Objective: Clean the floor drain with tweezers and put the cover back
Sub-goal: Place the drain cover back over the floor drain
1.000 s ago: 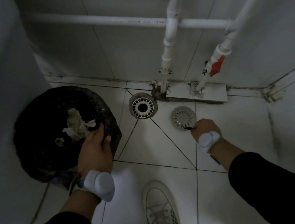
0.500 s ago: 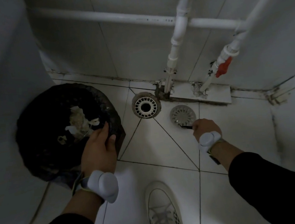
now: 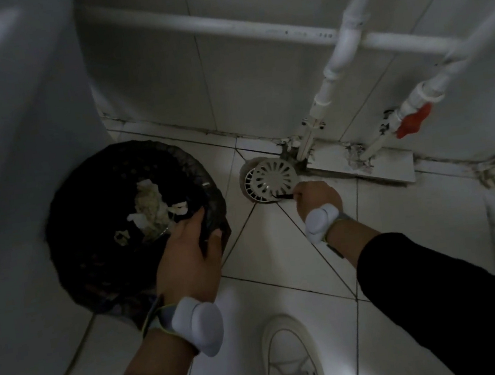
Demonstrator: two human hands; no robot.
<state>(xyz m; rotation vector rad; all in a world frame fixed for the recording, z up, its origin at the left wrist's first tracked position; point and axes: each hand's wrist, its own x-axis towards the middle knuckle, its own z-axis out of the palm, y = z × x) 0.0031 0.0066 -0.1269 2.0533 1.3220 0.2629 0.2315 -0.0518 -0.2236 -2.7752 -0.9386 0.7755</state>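
1. One white tiled floor (image 3: 278,246) fills the lower part of your view, meeting a tiled wall (image 3: 259,92) at the back.
2. One large pale fixture (image 3: 13,122) curves down your left side; what it is cannot be told.
3. White pipes (image 3: 344,47) cross and run down the wall. You can count two horizontal runs and two that come down to the floor, one of them carrying a single red valve handle (image 3: 413,125).
4. One round bin lined with a black bag (image 3: 96,237) stands on the floor at your left, holding a clump of pale crumpled waste (image 3: 150,207).
5. Your two arms are in black sleeves, each wrist wearing one pale strapped device.
6. One pale laced shoe (image 3: 292,362) shows at the bottom edge.
7. Your left hand (image 3: 187,263) rests on the near rim of the bin: the fingers are curled over the bag's edge, the thumb spread to the right, gripping the rim.
8. Your right hand (image 3: 314,196) is closed in a fist around one pair of black tweezers (image 3: 283,196), whose tips reach left to the near edge of the cover.
9. One round slotted drain cover (image 3: 271,178) sits tilted over the one floor drain (image 3: 251,187), shifted right so the drain's white ribbed ring shows along the left and near side. The cover is not seated flat.
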